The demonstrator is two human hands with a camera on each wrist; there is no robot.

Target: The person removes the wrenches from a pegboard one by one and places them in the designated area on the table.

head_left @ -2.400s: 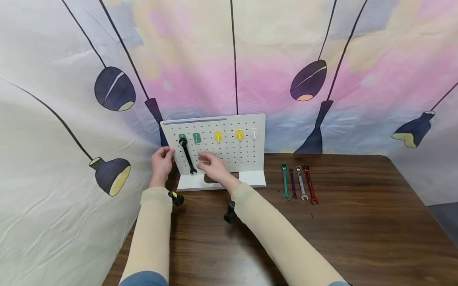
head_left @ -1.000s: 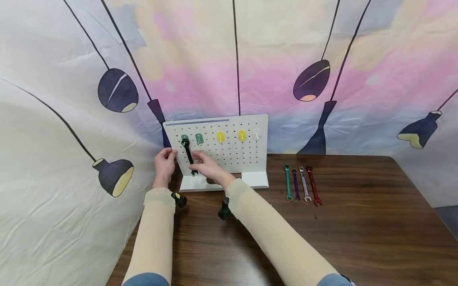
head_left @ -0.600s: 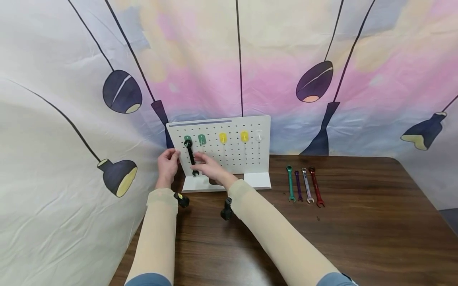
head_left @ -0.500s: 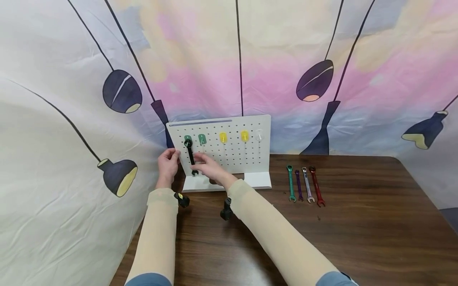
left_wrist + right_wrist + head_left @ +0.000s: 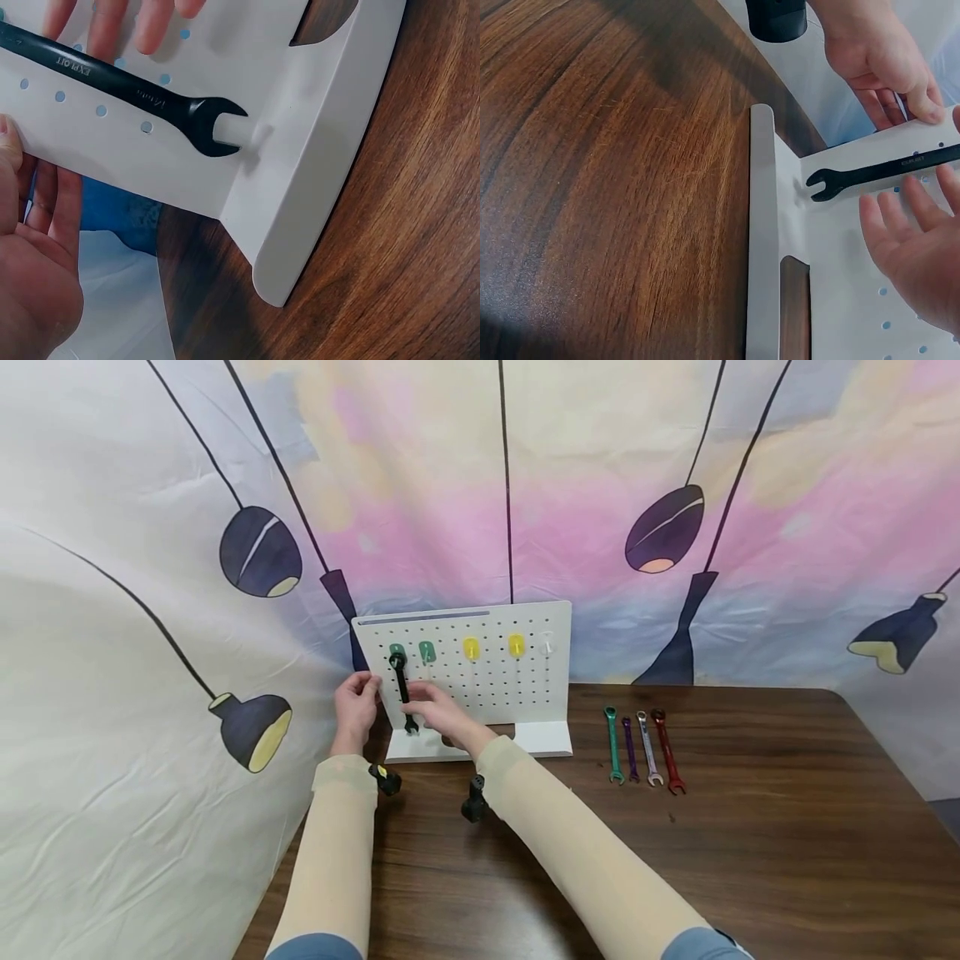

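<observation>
A black combination wrench (image 5: 403, 689) hangs by its ring end from the leftmost green hook on a white pegboard (image 5: 491, 681). Its open jaw end points down, close over the board's foot, as the left wrist view shows. My left hand (image 5: 355, 702) pinches the board's left edge between thumb and fingers. Close to the wrench's right side is my right hand (image 5: 442, 712), its fingers extended and loosely spread. In the right wrist view, those fingers (image 5: 928, 206) lie right at the wrench's shank, and nothing is gripped in them.
Right of the board, a green wrench (image 5: 613, 746), a purple wrench (image 5: 630, 749), a silver wrench (image 5: 649, 749) and a red wrench (image 5: 667, 752) lie side by side on the wooden table (image 5: 780, 827). Another green hook (image 5: 427, 652), two yellow ones and a clear hook (image 5: 547, 645) bear nothing. A printed cloth hangs behind.
My right hand has moved left across the board to the black wrench, whose lower end has shifted slightly. My left hand keeps holding the board's edge. The head view has drifted a little.
</observation>
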